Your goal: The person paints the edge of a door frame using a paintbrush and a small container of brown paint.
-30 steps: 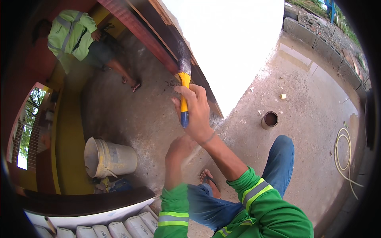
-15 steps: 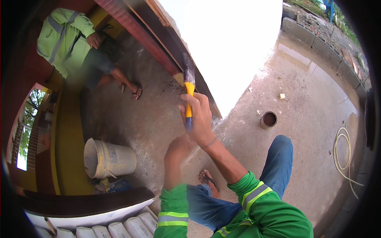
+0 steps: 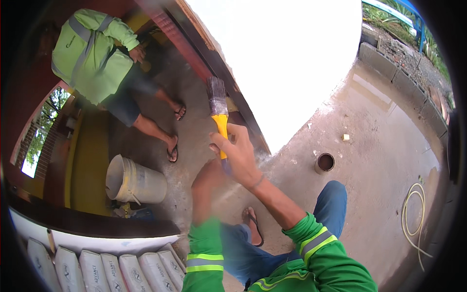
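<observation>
The person's right hand (image 3: 240,155) is closed around the handle of a brush (image 3: 220,125), thumb and fingers wrapped on its yellow part, with the blue end of the handle at the palm. The brush points up and slightly left, its dark bristles at the edge of a reddish-brown frame (image 3: 182,45) that runs along the white wall (image 3: 287,63); whether the bristles touch the frame cannot be told. The left hand (image 3: 208,176) is blurred and lies just left of and below the right, partly hidden by it, so its grip cannot be made out. Both forearms come up in green sleeves (image 3: 204,243) with grey and yellow bands, above blue jeans (image 3: 331,207) and one foot in a dark flip-flop (image 3: 258,233). On the concrete floor (image 3: 374,180), right of the hands, a round can (image 3: 325,163) stands upright with something dark brown inside; a small pale yellow block (image 3: 346,137) lies near it, and a pale hose (image 3: 404,216) is coiled farther right. To the left, a dirty white bucket (image 3: 143,182) lies on its side above a dark ledge (image 3: 92,226), with a row of bags (image 3: 116,272) below. At upper left, a co-worker (image 3: 87,61) in a yellow-green jacket, shorts and flip-flops is near the frame.
</observation>
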`<state>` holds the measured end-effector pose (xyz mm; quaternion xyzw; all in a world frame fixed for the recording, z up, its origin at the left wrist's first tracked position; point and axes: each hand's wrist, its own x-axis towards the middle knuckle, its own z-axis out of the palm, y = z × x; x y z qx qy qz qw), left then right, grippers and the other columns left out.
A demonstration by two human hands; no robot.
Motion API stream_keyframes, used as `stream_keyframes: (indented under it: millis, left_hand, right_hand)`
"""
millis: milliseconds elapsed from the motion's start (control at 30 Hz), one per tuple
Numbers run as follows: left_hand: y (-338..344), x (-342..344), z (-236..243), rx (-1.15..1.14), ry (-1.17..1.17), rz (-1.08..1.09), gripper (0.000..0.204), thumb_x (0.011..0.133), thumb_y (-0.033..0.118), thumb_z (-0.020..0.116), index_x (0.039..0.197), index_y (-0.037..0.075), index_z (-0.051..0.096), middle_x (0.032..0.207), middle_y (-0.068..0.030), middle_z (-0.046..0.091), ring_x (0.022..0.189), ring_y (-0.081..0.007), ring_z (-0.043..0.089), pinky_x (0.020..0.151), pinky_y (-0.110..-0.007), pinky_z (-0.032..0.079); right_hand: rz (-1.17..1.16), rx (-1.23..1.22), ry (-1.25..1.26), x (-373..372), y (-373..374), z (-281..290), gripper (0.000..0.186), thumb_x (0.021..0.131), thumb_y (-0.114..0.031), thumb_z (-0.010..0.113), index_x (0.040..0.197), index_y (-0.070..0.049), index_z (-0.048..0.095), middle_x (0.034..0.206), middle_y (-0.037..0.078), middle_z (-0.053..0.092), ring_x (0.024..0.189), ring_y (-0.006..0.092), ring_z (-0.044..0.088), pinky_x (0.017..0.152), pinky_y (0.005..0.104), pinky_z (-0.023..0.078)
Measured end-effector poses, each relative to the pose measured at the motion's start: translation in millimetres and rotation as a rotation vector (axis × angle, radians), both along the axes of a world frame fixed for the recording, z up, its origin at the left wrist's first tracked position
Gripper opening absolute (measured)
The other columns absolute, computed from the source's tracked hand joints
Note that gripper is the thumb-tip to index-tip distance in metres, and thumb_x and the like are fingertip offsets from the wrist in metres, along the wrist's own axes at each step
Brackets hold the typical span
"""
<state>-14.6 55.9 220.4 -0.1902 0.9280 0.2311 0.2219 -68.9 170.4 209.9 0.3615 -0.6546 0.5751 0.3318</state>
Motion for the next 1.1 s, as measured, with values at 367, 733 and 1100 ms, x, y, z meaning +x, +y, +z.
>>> stream_keyframes:
  millis: [367, 733, 1100]
  left_hand:
    - [-35, -22, -97, 0.167, 0.185, -0.038, 0.055, 0.094, 0.022, 0.058, 0.144, 0.007, 0.042, 0.143, -0.0167, 0.05, 0.135, -0.0261, 0.047, 0.108, -0.04, 0.038]
    - [-43, -35, -97, 0.095, 0.108, -0.043, 0.048, 0.094, 0.02, 0.058, 0.139, 0.006, 0.047, 0.138, -0.0149, 0.053, 0.13, -0.0248, 0.049, 0.104, -0.039, 0.041]
    - [-40, -41, -104, 0.029, 0.091, -0.096, 0.041, 0.094, 0.018, 0.058, 0.133, 0.005, 0.051, 0.132, -0.0131, 0.056, 0.125, -0.0235, 0.052, 0.101, -0.039, 0.043]
  right_hand:
    - [0.012, -0.237, 0.029, -23, -34, 27, 0.036, 0.075, -0.012, 0.078, 0.109, -0.013, 0.064, 0.107, 0.016, 0.057, 0.097, 0.0362, 0.058, 0.078, 0.043, 0.05]
    - [-0.06, -0.236, 0.005, -34, -45, 19, 0.037, 0.076, -0.013, 0.079, 0.11, -0.013, 0.064, 0.105, 0.016, 0.056, 0.093, 0.0345, 0.058, 0.075, 0.0419, 0.049]
    - [-0.093, -0.19, -0.096, -30, -44, 7, 0.036, 0.076, -0.012, 0.079, 0.108, -0.012, 0.065, 0.103, 0.015, 0.056, 0.092, 0.0334, 0.057, 0.075, 0.042, 0.049]
